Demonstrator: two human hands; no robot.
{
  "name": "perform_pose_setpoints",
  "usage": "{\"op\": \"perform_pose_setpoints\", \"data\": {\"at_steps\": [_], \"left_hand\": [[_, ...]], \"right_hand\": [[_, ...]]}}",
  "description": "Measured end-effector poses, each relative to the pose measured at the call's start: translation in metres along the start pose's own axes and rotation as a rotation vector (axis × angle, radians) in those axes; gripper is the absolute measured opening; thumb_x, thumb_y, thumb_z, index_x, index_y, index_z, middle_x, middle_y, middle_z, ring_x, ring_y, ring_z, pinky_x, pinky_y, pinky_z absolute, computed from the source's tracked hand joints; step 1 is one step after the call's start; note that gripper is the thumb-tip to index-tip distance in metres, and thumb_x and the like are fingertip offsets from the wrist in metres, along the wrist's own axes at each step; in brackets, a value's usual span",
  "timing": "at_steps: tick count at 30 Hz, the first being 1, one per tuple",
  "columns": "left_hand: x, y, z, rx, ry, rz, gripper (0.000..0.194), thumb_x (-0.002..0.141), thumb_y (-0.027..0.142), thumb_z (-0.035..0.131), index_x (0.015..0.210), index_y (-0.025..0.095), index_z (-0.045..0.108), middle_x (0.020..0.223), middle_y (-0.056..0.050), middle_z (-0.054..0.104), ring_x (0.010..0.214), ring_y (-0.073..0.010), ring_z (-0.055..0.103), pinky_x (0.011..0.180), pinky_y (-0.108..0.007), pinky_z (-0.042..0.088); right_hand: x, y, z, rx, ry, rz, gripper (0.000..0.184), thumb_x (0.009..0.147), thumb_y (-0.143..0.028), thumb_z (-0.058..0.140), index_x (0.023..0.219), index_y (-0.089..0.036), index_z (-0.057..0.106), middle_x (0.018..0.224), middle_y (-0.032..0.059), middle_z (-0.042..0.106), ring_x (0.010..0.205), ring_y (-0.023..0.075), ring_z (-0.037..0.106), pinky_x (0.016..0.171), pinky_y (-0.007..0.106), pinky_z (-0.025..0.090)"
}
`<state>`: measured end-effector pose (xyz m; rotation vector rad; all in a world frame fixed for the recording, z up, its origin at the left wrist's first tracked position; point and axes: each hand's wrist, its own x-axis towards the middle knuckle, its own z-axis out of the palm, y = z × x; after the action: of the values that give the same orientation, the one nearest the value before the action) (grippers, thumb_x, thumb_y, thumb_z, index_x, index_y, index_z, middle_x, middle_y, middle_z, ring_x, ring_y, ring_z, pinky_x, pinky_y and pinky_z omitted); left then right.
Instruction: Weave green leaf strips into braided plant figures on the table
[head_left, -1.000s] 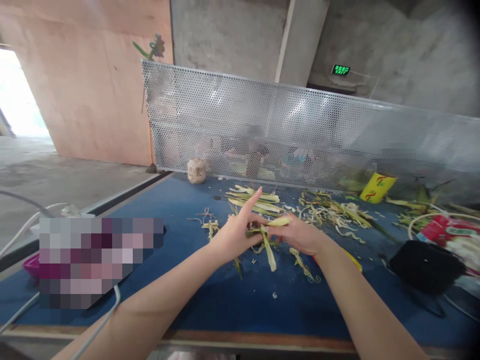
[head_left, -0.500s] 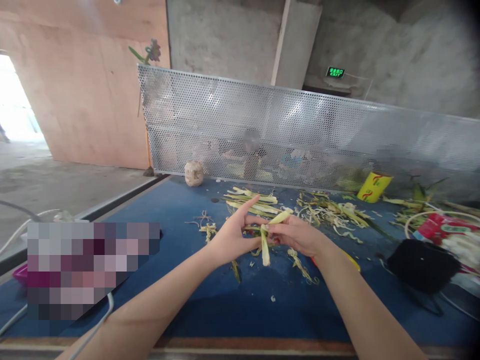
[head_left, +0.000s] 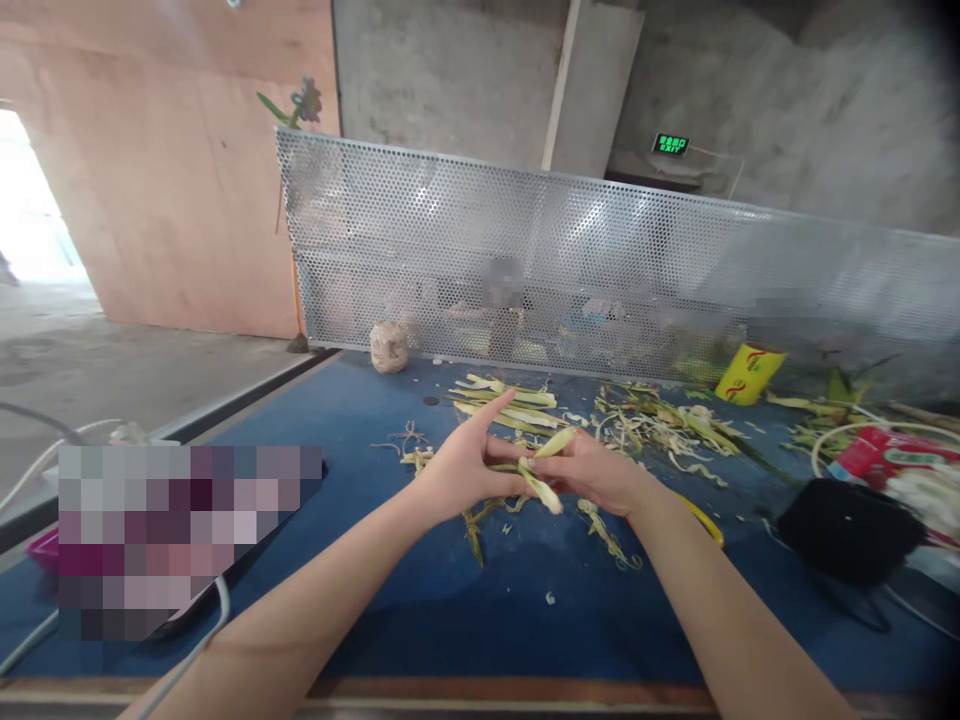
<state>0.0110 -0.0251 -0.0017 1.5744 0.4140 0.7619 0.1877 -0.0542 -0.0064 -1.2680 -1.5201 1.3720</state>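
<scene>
A folded strip of pale green plant leaf, much like corn husk, is held between my two hands above the blue table. My left hand pinches it from the left, with the forefinger sticking up and away. From the right, my right hand presses its thumb and fingers on the same strip where it crosses over itself. One end slants down toward me, the other up to the right. Longer leaf strips lie just beyond my hands. A curled shred lies below my right hand.
A heap of leaf scraps, a yellow cylinder and a black object are to the right. A yellow curved edge shows beside my right forearm. A wrapped roll stands before the perforated metal screen. A white cable crosses near my left forearm.
The strip's lower end has swung from hanging nearly straight down to slanting right, and its upper end has turned slightly inward. Both hands stay in about the same place.
</scene>
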Motion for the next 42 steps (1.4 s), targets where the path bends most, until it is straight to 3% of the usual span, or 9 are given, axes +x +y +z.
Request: {"op": "perform_pose_setpoints", "data": {"at_steps": [5,12,18,23,29,36,42], "left_hand": [[0.0005,-0.0021,0.0007,0.008,0.086,-0.013,0.110,0.054,0.010,0.076,0.139,0.020,0.006,0.076,-0.006,0.071,0.068,-0.0188,0.067,0.064,-0.029,0.051],[0.0054,-0.0087,0.0024,-0.204,0.184,-0.124,0.114,0.047,0.004,0.079,0.137,0.015,0.010,0.069,-0.002,0.069,0.062,-0.0153,0.064,0.066,-0.030,0.050],[0.0052,-0.0097,0.0029,-0.077,0.158,0.002,0.121,0.049,0.007,0.078,0.138,0.020,-0.002,0.076,-0.003,0.067,0.066,-0.0164,0.063,0.064,-0.031,0.048],[0.0054,-0.0085,0.0001,0.011,0.157,0.023,0.113,0.049,0.010,0.078,0.138,0.016,0.009,0.071,-0.003,0.067,0.064,-0.0169,0.062,0.060,-0.028,0.046],[0.0043,-0.0030,0.0019,-0.072,0.150,-0.019,0.112,0.050,0.012,0.078,0.138,0.016,0.010,0.068,-0.003,0.069,0.061,-0.0169,0.063,0.061,-0.028,0.046],[0.0035,-0.0001,0.0037,-0.192,0.166,-0.019,0.108,0.051,0.011,0.078,0.137,0.012,0.014,0.064,-0.003,0.069,0.059,-0.0156,0.064,0.065,-0.029,0.047],[0.0058,-0.0031,0.0036,-0.291,0.280,-0.019,0.100,0.053,0.011,0.078,0.135,0.009,0.020,0.060,0.001,0.067,0.057,-0.0112,0.061,0.066,-0.024,0.045]], "right_hand": [[0.0002,0.0001,0.0042,0.000,-0.027,-0.061,0.021,0.062,-0.037,0.069,0.058,-0.017,0.064,0.052,-0.0023,0.053,0.050,0.0093,0.043,0.049,0.023,0.031],[0.0023,0.0035,0.0029,0.020,0.041,-0.022,0.025,0.062,-0.041,0.069,0.071,-0.018,0.066,0.061,-0.0023,0.055,0.054,0.0082,0.044,0.053,0.022,0.032],[0.0054,0.0064,0.0017,-0.009,-0.012,-0.078,0.023,0.068,-0.041,0.065,0.069,-0.018,0.065,0.055,-0.0039,0.049,0.050,0.0073,0.038,0.051,0.023,0.030],[0.0065,0.0079,0.0012,0.045,0.017,-0.029,0.023,0.062,-0.038,0.070,0.071,-0.018,0.065,0.062,-0.0007,0.056,0.056,0.0101,0.045,0.052,0.023,0.035],[0.0034,0.0052,0.0031,0.153,-0.045,-0.022,0.019,0.065,-0.035,0.069,0.068,-0.018,0.064,0.064,-0.0006,0.055,0.059,0.0098,0.047,0.054,0.023,0.035],[0.0037,0.0061,0.0037,0.193,-0.077,-0.105,0.024,0.069,-0.040,0.066,0.070,-0.017,0.063,0.066,-0.0007,0.053,0.060,0.0092,0.046,0.055,0.023,0.035],[0.0069,0.0046,0.0093,0.297,-0.058,-0.205,0.029,0.070,-0.046,0.063,0.076,-0.019,0.057,0.069,-0.0016,0.052,0.058,0.0092,0.048,0.056,0.024,0.039]]}}
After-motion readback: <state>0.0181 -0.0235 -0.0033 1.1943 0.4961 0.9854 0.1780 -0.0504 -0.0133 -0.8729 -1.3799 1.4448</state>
